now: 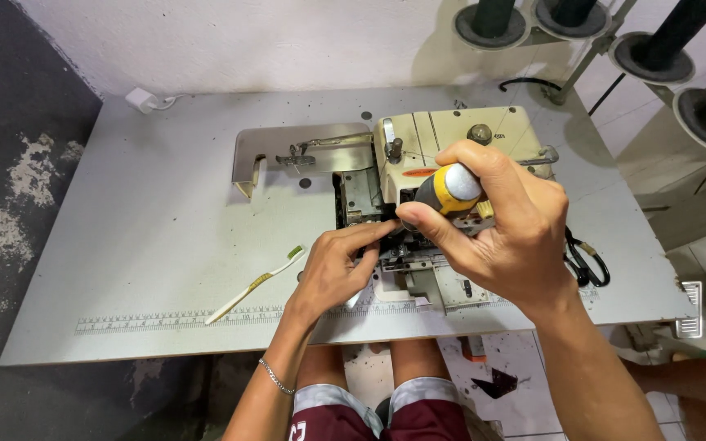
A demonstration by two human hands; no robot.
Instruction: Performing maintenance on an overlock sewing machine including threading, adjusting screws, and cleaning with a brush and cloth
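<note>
1. Here, the right hand (504, 224) has its fingers wrapped around a yellow-handled screwdriver (444, 191), angling it down into the sewing machine (443, 147) near the desk's (149, 245) far edge.
2. The left hand (337, 269), fingers loosely curled and holding nothing visible, steadies parts beside the tip.
3. A toothbrush (256, 284) lies nearer the front edge.

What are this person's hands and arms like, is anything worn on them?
Both arms are bare, with no sleeves or gloves in view. The left hand has a thin silver chain bracelet around its wrist. The right hand shows no ring, watch or band. The fingernails are short.
</note>
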